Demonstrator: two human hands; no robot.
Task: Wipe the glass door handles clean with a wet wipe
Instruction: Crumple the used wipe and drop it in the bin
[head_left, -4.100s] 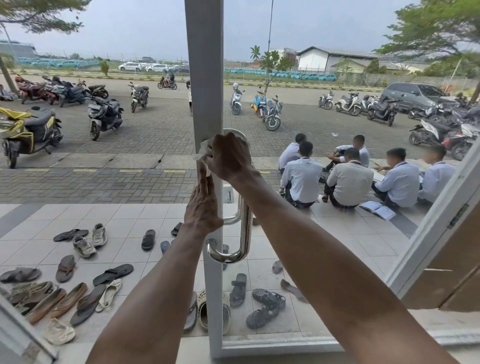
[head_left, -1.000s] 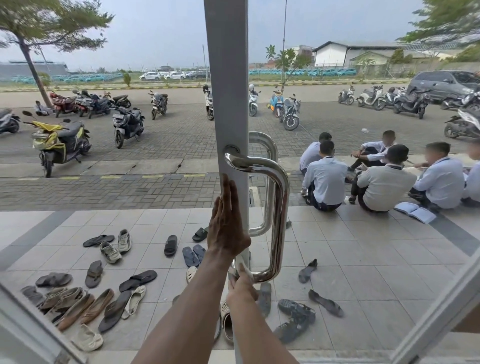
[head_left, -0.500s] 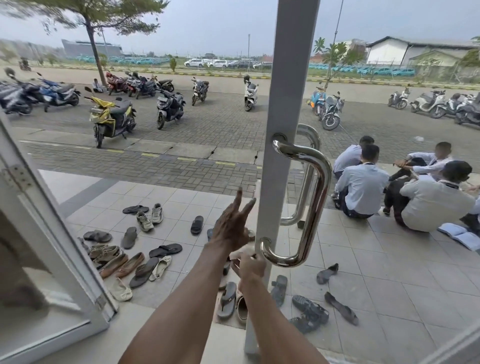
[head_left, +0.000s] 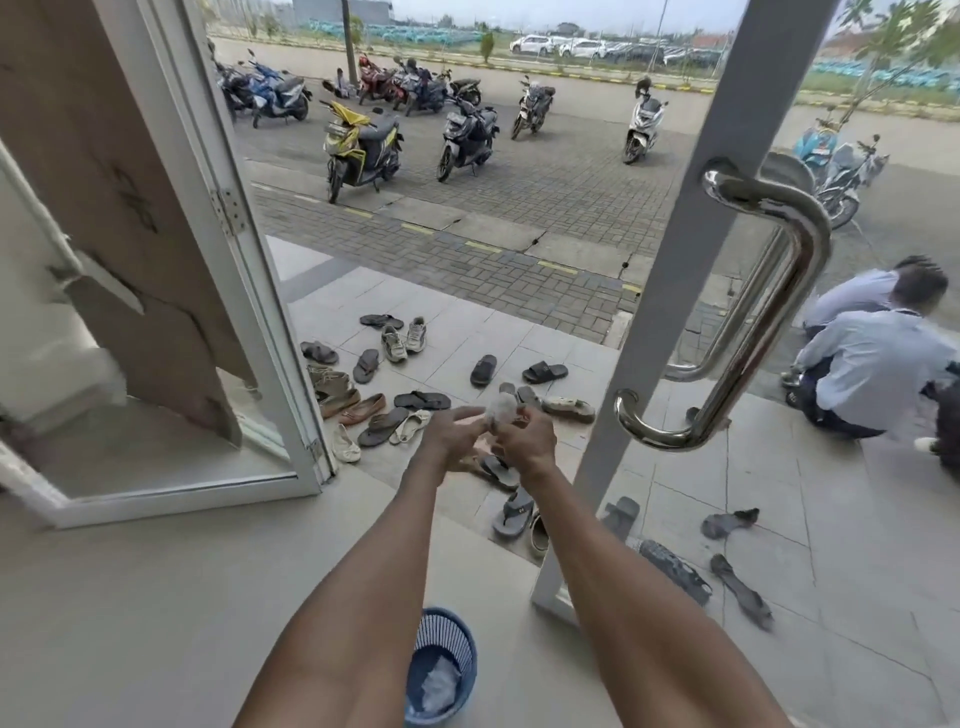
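Blue plastic basket (head_left: 422, 638) sits on the floor under my forearms, with crumpled white material (head_left: 439, 685) inside. Further out, both hands meet at a balled wet wipe (head_left: 501, 409), left of the door stile (head_left: 675, 260). Right hand (head_left: 525, 442): fingers curled, pinching the wipe. Left hand (head_left: 451, 441): fingers nearly straight, tips at the wipe; too blurred, can't tell if they pinch. Chrome door handle (head_left: 769, 312) is up and right of the wipe, well apart, untouched. Second handle (head_left: 727, 332) is behind the glass. Beyond: sandals and shoes (head_left: 395, 343) on the tiles, seated people (head_left: 872, 364) to the right, parked scooters (head_left: 358, 145) farthest.
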